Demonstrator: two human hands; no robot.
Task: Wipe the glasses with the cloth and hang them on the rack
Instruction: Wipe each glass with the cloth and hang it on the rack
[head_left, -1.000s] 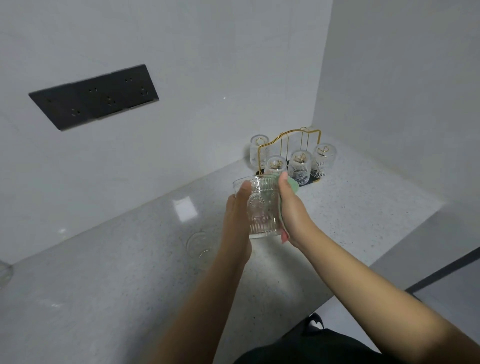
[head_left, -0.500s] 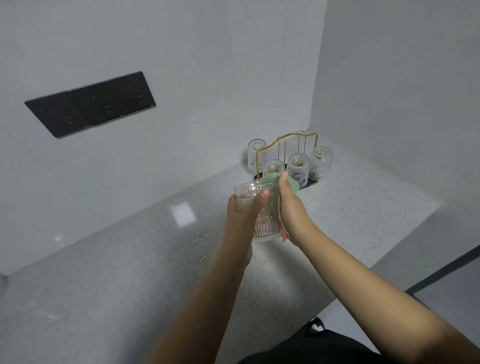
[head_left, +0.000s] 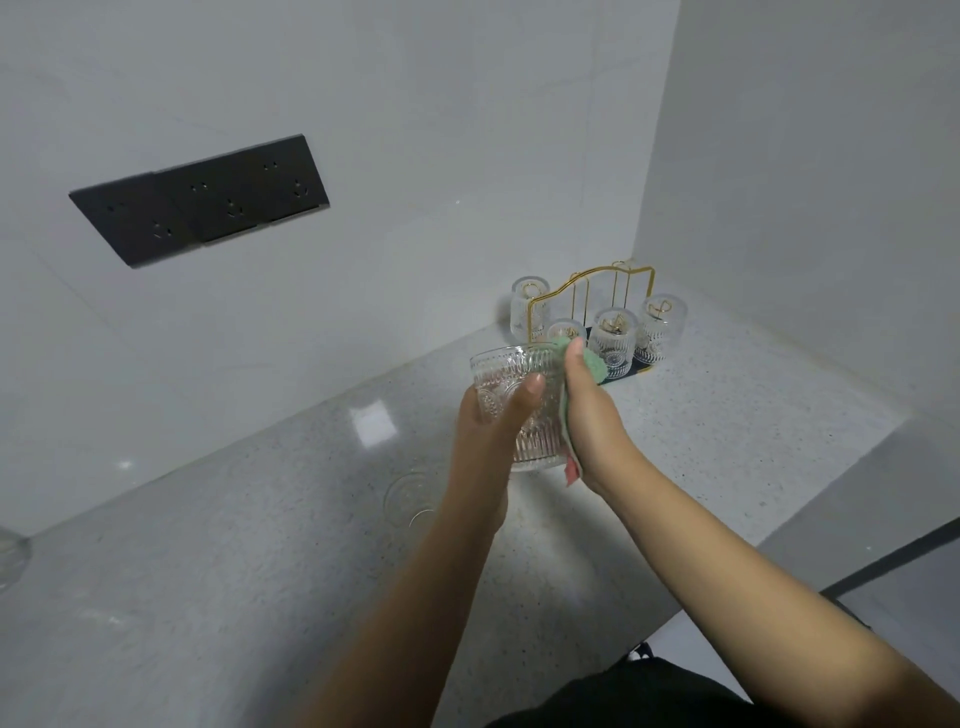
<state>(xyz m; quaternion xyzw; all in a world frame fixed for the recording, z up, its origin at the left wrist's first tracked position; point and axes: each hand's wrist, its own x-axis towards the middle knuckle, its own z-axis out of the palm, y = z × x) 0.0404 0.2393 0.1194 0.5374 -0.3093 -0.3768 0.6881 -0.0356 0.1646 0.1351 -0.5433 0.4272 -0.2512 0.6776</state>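
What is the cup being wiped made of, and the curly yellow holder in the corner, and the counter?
The cup looks like clear pressed glass: you can see through it, and it has ribs and raised patterns. The rack seems to be thin metal wire with a shiny gold finish. The counter looks like polished speckled stone, or a stone look-alike; it mirrors a bright patch of light.

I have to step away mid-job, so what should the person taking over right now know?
Left hand grips the ribbed glass above the counter.
Right hand presses the green cloth against the glass's side.
Gold rack stands in the corner with four glasses upside down on it.
Another glass sits on the counter under the left arm.
Done: four hung. Left: finish wiping this one, hang it, then probably do the one on the counter.
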